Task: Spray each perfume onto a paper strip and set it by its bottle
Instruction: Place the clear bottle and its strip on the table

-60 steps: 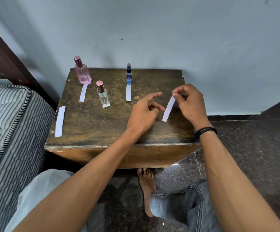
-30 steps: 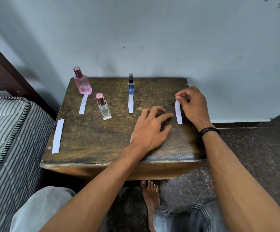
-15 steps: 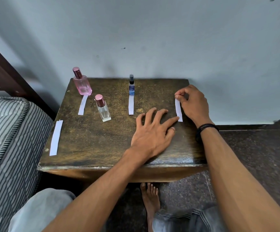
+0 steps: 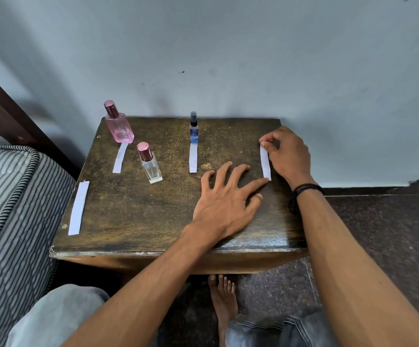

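Note:
Three bottles stand on a dark wooden table [image 4: 133, 216]: a pink bottle [image 4: 118, 125] at the back left, a clear bottle [image 4: 150, 165] with a rose cap nearer me, and a slim blue bottle [image 4: 194, 129] at the back middle. A paper strip [image 4: 120, 158] lies in front of the pink bottle, and another strip [image 4: 193, 158] lies in front of the blue one. My right hand [image 4: 287, 154] pinches the far end of a third strip [image 4: 265, 163] lying flat near the right edge. My left hand [image 4: 228, 199] rests flat with spread fingers, its index fingertip touching that strip's near end.
A spare paper strip [image 4: 78, 208] lies along the table's left edge. A striped mattress [image 4: 8, 211] and a dark bed frame [image 4: 5, 113] adjoin the table on the left. A wall stands right behind it. My bare foot [image 4: 223, 301] is on the floor below.
My right hand lowered the strip from the air onto the table near the right edge. My left hand went down flat, fingers spreading toward the strip's near end.

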The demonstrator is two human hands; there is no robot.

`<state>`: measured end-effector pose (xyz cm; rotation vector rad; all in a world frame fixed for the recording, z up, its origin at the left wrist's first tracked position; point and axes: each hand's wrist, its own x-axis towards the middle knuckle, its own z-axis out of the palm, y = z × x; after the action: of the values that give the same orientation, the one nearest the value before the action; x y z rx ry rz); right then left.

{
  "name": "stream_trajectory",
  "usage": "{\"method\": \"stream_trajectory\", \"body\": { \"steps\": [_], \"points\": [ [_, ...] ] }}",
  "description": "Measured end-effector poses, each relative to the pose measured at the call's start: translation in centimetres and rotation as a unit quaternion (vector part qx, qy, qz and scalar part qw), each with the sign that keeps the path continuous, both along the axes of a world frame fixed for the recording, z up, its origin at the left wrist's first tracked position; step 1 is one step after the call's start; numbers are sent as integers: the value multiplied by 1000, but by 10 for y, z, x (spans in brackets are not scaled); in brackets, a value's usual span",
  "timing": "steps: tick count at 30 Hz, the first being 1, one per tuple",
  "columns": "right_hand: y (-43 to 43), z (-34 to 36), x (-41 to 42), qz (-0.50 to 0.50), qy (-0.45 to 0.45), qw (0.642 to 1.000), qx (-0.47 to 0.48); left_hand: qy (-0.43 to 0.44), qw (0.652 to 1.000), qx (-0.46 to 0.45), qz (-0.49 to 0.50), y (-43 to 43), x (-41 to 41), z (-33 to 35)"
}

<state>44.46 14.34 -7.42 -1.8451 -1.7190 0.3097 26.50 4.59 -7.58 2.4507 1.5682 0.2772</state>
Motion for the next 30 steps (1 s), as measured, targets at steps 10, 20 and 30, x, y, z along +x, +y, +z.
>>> {"method": "stream_trajectory", "body": {
  "steps": [10, 20, 30],
  "points": [
    [0, -1, 1, 3, -1, 1000, -13, 4, 1000, -5, -5, 0, 0, 1],
    [-3, 0, 1, -30, 93, 995, -10, -18, 1000, -9, -17, 0, -3, 3],
    [-23, 17, -11, -51, 162, 985, 37, -225, 974, 0, -11, -4, -11, 6]
  ]
}}
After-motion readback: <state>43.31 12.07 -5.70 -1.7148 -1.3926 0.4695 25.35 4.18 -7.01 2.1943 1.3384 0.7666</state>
